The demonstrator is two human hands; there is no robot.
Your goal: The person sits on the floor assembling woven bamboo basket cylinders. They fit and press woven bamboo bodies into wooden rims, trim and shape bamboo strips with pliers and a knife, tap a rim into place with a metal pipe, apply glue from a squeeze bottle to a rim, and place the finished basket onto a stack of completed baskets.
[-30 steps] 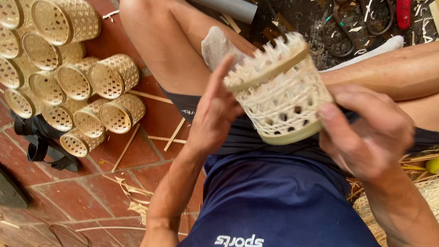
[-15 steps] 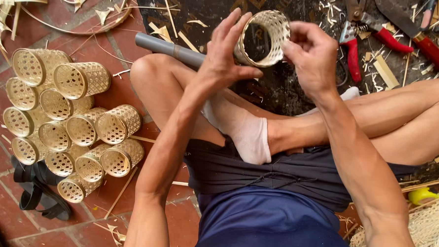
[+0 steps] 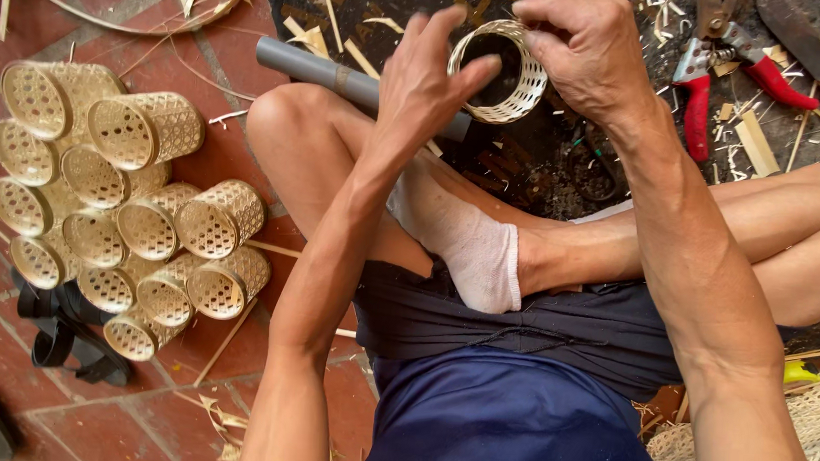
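Observation:
A small round woven bamboo basket (image 3: 525, 86) is held out over the floor, its open mouth facing me. My right hand (image 3: 586, 46) grips its upper right rim from above. My left hand (image 3: 427, 84) presses its thumb and fingers against the left side of the rim. Both arms reach forward over my crossed bare legs and a foot in a white sock (image 3: 469, 247).
A pile of several finished woven baskets (image 3: 125, 218) lies on the red brick floor at left. A grey pipe (image 3: 343, 78) lies behind my knee. Red-handled pruning shears (image 3: 712, 78), another red-handled tool (image 3: 805, 45), and bamboo strips and shavings litter the dark ground ahead. Black sandals (image 3: 64, 335) sit at lower left.
The basket has moved from close above my lap to arm's length in front, and it now shows its open mouth. Both hands stayed on it.

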